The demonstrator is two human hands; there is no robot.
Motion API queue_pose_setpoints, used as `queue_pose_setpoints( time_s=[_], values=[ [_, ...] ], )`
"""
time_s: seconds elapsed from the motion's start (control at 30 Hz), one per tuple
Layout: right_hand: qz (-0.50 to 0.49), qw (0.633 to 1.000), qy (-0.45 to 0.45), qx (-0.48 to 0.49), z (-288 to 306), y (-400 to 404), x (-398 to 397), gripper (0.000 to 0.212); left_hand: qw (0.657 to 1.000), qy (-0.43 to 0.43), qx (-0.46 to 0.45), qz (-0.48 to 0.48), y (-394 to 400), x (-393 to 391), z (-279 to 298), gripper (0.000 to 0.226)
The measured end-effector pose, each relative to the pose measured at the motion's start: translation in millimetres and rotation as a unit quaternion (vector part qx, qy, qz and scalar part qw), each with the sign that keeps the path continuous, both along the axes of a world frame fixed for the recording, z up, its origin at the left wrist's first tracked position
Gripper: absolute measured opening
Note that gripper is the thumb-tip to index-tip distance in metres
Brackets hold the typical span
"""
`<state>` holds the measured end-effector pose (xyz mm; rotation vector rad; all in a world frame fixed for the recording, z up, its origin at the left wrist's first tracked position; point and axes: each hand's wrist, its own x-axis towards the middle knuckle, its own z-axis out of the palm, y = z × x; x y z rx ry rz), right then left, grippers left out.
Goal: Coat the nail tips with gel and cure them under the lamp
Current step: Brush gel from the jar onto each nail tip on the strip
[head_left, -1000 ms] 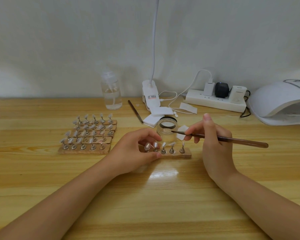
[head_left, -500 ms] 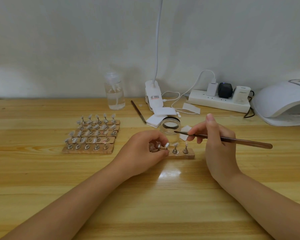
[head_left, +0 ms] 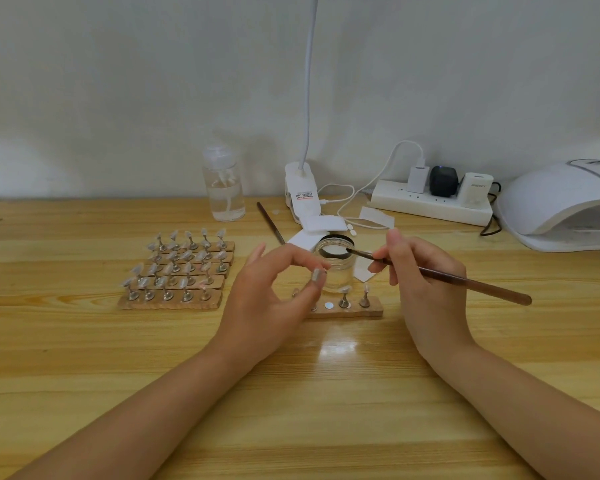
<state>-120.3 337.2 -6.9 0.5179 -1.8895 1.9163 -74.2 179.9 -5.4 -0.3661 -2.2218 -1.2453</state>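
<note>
The left hand [head_left: 267, 303] pinched one nail tip [head_left: 317, 274]; the right hand [head_left: 426, 282] gripped the brush [head_left: 440, 276], best loaded sparingly from the jar [head_left: 336, 268].

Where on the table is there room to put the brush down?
The bare wood near the front edge, between the two forearms, is free, and so is the strip left of the nail tip racks. It is crowded behind the gel jar, around the clip lamp, power strip and curing lamp.

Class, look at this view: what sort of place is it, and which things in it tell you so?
Probably a home or small nail-art workstation: a white curing lamp, wooden strips of nail tips on stands, and an open gel jar on a wooden table.
</note>
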Motion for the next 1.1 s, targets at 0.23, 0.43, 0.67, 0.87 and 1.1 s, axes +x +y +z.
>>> queue_pose_setpoints(
  time_s=[0.23, 0.43, 0.67, 0.87, 1.1],
  values=[
    [-0.024, 0.999, -0.018, -0.026, 11, 4, -6, 0.017, 1.0, -0.01, 0.028, 0.003, 1, -3, 1, 0.008],
    [-0.015, 0.999, -0.011, 0.036, 35, 5, -29, 0.036, 0.999, 0.007, 0.042, 0.01, -1, -4, 1, 0.014],
    [-0.051, 0.947, 0.023, 0.316, 45, -14, -54, 0.035, 0.999, 0.006, 0.052, 0.015, -2, -4, 0, 0.016],
    [-0.08, 0.896, 0.029, 0.436, 39, -25, -58, 0.044, 0.999, 0.009, 0.039, 0.012, -2, -5, 0, 0.009],
    [-0.075, 0.936, 0.006, 0.344, 50, -16, -59, 0.043, 0.999, 0.007, 0.042, 0.013, -1, -5, 1, 0.016]
  ],
)
